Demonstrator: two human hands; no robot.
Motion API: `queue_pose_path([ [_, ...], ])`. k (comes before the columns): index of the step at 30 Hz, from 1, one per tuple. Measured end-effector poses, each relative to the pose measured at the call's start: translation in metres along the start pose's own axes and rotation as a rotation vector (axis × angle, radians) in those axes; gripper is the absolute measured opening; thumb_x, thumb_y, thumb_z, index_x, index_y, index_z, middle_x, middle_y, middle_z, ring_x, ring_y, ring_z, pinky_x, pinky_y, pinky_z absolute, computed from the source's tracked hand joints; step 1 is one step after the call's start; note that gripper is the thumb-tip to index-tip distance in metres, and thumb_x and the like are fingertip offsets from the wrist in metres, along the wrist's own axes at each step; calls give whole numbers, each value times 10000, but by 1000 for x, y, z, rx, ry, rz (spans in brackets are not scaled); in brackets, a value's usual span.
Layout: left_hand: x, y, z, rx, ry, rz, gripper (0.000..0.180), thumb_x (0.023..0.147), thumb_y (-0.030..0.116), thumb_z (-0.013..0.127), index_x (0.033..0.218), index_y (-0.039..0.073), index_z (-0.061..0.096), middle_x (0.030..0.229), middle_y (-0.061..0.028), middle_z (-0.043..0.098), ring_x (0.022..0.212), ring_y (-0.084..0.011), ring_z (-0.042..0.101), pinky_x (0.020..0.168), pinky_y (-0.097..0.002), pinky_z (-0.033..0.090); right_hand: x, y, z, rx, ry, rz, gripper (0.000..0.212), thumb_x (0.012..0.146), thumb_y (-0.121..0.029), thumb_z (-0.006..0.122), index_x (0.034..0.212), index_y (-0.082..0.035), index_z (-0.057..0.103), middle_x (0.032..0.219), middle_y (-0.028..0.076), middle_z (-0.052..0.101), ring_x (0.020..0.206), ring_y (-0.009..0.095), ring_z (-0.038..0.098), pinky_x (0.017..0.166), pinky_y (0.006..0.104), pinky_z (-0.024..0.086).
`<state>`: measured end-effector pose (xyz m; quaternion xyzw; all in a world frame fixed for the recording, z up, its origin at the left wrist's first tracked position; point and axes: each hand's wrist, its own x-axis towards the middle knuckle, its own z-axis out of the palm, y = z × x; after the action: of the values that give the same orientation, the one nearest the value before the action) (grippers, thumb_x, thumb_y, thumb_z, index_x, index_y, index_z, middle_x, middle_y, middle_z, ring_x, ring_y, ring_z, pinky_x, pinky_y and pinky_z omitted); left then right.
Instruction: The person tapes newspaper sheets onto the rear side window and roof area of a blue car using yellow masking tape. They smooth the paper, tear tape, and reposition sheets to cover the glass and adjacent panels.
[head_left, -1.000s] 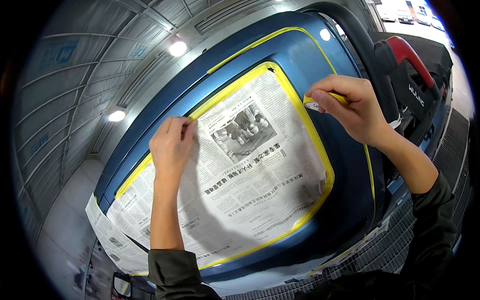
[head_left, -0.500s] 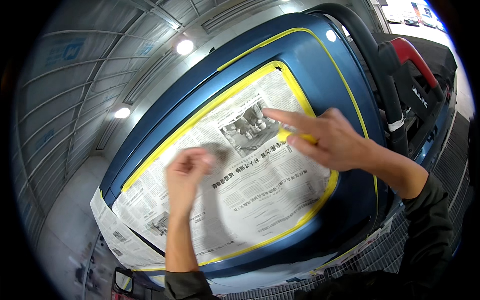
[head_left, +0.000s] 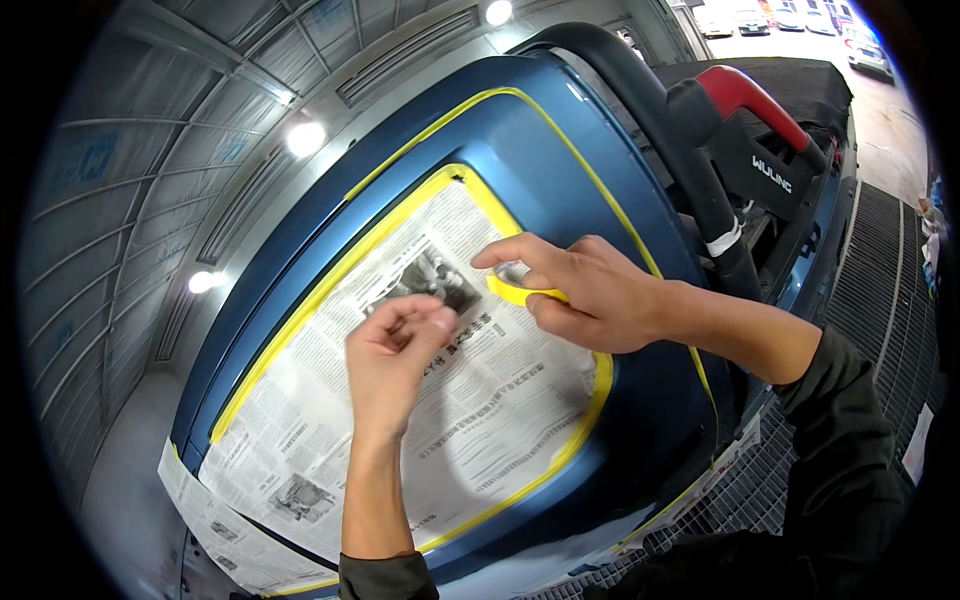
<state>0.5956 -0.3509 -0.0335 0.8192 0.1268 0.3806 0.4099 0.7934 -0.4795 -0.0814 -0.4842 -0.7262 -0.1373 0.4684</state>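
My right hand (head_left: 605,297) grips a roll of yellow masking tape (head_left: 512,291), its index finger bent over the ring and the thumb below. Left of it, my left hand (head_left: 392,360) is closed with thumb and fingertips pinched together; whatever they hold, if anything, is too small to make out. Both hands are in front of a newspaper sheet (head_left: 500,425) that covers the window area of a blue vehicle body (head_left: 430,150). Yellow tape (head_left: 325,302) runs around the sheet's edges. A thinner yellow tape line (head_left: 590,172) follows the outer panel.
A black roll bar (head_left: 640,90) with a red bar section (head_left: 755,98) rises at the right, by a dark-covered cargo bed. Metal floor grating (head_left: 870,260) lies at the right. A second newspaper piece (head_left: 205,520) hangs at lower left. Ceiling lamps shine at upper left.
My view has turned to the right, so the vehicle sits further left. My right index finger, stretched out before, now curls over the tape roll. The hands are closer together.
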Motion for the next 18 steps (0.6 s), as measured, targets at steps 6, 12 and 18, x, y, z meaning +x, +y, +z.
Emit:
queue_pose_path([
  [6, 10, 7, 43, -100, -74, -25, 254, 826, 33, 760, 1048, -41, 664, 925, -76, 689, 838, -102, 638, 757, -230, 512, -10, 1, -9, 157, 55, -61, 532, 870, -44, 476, 1389, -28, 360, 652, 95, 527, 448, 189, 495, 485, 321, 380],
  [12, 14, 7, 59, 25, 24, 87, 110, 861, 42, 726, 935, -28, 683, 833, -59, 672, 731, -107, 624, 698, -235, 520, -19, 14, -14, 11, 97, 19, 381, 893, -81, 528, 1267, -8, 524, 717, 133, 631, 504, 218, 588, 500, 307, 429],
  [18, 12, 11, 82, 283, 188, 369, 70, 882, 29, 699, 913, -29, 676, 828, -49, 652, 709, -103, 610, 676, -223, 502, -18, 31, -20, -63, 273, -35, 169, 893, -122, 596, 963, -7, 698, 679, 115, 651, 506, 185, 607, 481, 291, 427],
])
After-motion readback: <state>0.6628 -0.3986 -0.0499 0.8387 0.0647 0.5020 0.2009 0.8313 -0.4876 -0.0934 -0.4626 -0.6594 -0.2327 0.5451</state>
